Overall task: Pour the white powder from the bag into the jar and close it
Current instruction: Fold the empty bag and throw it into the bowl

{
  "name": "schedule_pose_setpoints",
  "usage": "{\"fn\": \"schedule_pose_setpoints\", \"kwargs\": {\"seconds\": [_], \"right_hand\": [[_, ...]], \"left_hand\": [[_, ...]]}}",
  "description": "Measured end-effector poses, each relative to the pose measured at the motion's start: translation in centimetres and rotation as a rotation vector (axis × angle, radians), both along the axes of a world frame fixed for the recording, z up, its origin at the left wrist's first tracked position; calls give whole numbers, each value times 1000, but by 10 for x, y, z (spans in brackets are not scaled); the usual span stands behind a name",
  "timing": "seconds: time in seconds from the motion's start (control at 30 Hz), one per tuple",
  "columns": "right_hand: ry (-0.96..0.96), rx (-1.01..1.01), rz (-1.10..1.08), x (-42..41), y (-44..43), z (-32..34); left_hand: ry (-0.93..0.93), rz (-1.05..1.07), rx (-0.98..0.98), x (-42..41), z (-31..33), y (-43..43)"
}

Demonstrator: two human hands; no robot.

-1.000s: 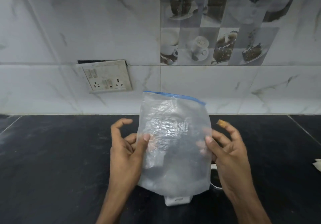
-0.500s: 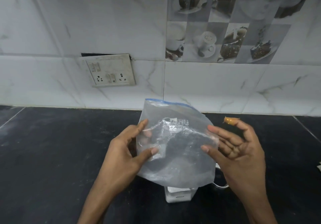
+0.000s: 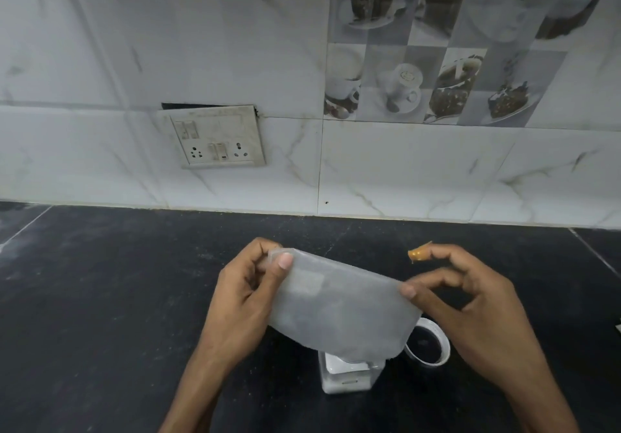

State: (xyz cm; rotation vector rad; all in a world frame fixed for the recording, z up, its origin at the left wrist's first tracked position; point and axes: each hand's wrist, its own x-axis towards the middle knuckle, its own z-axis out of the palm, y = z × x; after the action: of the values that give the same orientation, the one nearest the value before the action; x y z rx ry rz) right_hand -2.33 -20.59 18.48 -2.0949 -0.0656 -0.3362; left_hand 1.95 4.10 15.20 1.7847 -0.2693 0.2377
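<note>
Bag [image 3: 339, 311] hangs slack between both hands in the head view. Left hand [image 3: 242, 301] pinches its upper corner between thumb and fingers; right hand [image 3: 477, 308] pinches the opposite edge with thumb and a curled finger, the other fingers lifted. Jar [image 3: 349, 375] stands open right below the bag, between the wrists, with the lid [image 3: 426, 345] just beside it under the right palm. The bag looks almost empty, so the pour seems nearly done: hold its low edge over the jar's mouth, shake gently, then take the lid
</note>
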Motion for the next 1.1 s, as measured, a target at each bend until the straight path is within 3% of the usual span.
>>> {"fn": "schedule_pose_setpoints", "kwargs": {"seconds": [0.23,0.37,0.47,0.57,0.67,0.9,1.1], "right_hand": [[141,-152,244,7,25,-9],[189,154,233,9,35,-15],[202,496,115,10,37,-19],[227,663,32,11,42,-24],[255,672,3,14,41,-27],[266,632,172,21,25,-34],[309,852,281,23,28,-41]], "left_hand": [[10,-165,4,-3,8,-14],[89,-63,-319,-4,7,-10],[300,-168,-529,-5,-3,-1],[442,-296,-544,-11,-13,-9],[475,-237,-504,-16,-17,-19],[310,-185,-275,-13,-15,-13],[44,-60,-219,-13,-21,-9]]}}
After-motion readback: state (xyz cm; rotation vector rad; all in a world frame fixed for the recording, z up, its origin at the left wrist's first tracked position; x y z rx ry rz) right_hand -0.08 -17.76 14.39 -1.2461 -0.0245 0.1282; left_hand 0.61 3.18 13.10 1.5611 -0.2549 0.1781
